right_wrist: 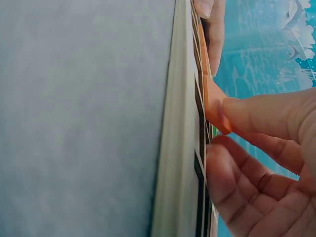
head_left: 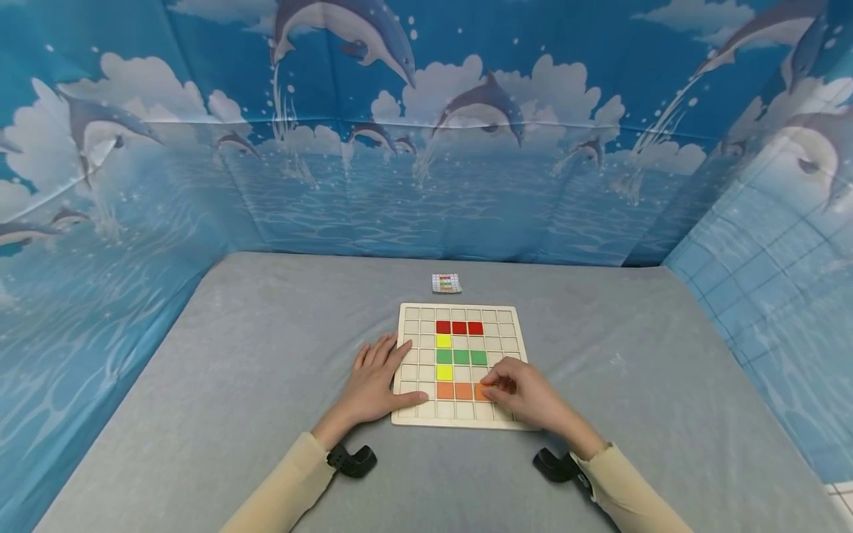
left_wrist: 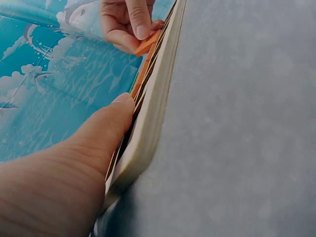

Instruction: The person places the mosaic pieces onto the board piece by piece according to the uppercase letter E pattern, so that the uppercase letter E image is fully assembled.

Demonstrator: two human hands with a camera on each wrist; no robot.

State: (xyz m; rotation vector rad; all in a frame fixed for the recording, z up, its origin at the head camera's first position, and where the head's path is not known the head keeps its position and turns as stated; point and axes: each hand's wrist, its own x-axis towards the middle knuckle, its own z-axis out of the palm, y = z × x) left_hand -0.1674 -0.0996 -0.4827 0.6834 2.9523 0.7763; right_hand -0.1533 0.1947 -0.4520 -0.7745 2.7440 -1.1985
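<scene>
A square wooden grid board [head_left: 420, 314] lies on the grey cloth, with coloured square tiles in some of its cells. Three red tiles [head_left: 460, 327] form a row near the top, three green tiles [head_left: 461, 357] one in the middle, with single yellow tiles [head_left: 443, 340] between rows. Thumb and finger of my right hand [head_left: 526, 392] pinch an orange tile [right_wrist: 216, 106], tilted at the third cell of the lower row, beside two orange tiles [head_left: 455, 391]. My left hand [head_left: 373, 385] rests spread on the board's left edge, its thumb [left_wrist: 116, 116] on the near-left cells.
Behind the board lies a small card [head_left: 446, 283] printed with a coloured grid pattern. The grey cloth [head_left: 266, 355] covers the table on all sides. A blue dolphin-print curtain [head_left: 413, 192] hangs along the back and both sides.
</scene>
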